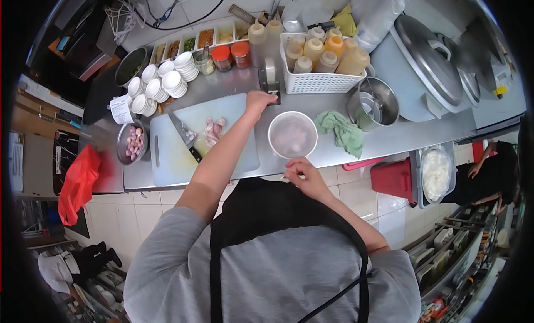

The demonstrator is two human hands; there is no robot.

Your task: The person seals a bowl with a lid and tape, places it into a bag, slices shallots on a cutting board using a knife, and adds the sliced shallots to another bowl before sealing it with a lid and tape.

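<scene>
My left hand reaches across the cutting board to a tape dispenser at the back of the counter, its fingers closed at the dispenser's front end. My right hand is just in front of a white tub, fingers curled in a pinch; what they hold, if anything, is too small to make out. Something pale and cloudy shows inside the tub. On the white cutting board lie a knife and peeled, cut shallots. A metal bowl of shallots stands left of the board.
Stacked white cups, red-lidded jars and a white basket of squeeze bottles line the back. A green cloth and a metal pot are on the right. A red bag hangs left. Another person stands far right.
</scene>
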